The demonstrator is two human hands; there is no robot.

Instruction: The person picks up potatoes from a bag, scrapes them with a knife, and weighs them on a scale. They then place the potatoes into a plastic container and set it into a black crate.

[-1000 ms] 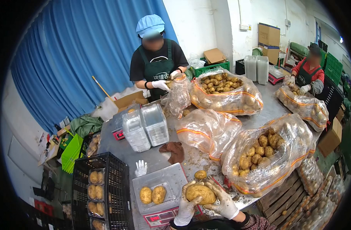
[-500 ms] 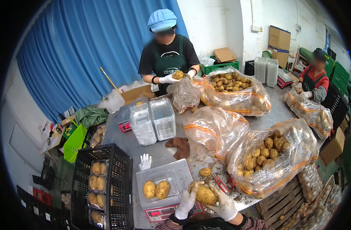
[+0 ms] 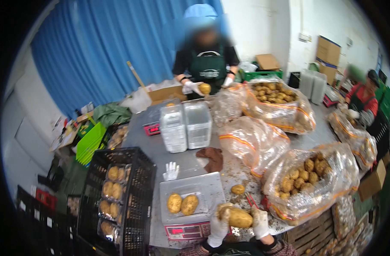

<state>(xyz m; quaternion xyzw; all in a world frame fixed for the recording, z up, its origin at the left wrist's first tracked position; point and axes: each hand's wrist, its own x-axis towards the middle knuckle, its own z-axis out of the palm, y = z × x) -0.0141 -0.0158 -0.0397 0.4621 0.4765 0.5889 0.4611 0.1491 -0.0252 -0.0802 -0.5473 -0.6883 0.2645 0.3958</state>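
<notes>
While the left hand (image 3: 218, 225), in a dirt-stained white glove, curls its fingers around one end of a large potato (image 3: 240, 218), the right hand (image 3: 260, 222), gloved alike, is partly closed at the other end, so the potato lies sideways between them above the near edge of the metal table (image 3: 160, 160). Just beside the left hand, toward the table's near left corner, stands a scale (image 3: 216, 187) bearing a clear tray with two potatoes (image 3: 189, 205); its red display is too blurred to read. Beyond the hands lie a loose potato (image 3: 238, 189) and a thin red object (image 3: 249, 198), unclear in kind. An open bag of potatoes (image 3: 284, 209) sits along the right edge. Farther in are an empty white glove (image 3: 171, 170), a brown cloth (image 3: 213, 159) and stacked clear containers (image 3: 198, 123). Outside the left edge stands a black crate (image 3: 137, 213) of packed potatoes; at the far edge, a co-worker (image 3: 208, 68) holds another potato (image 3: 204, 88).
</notes>
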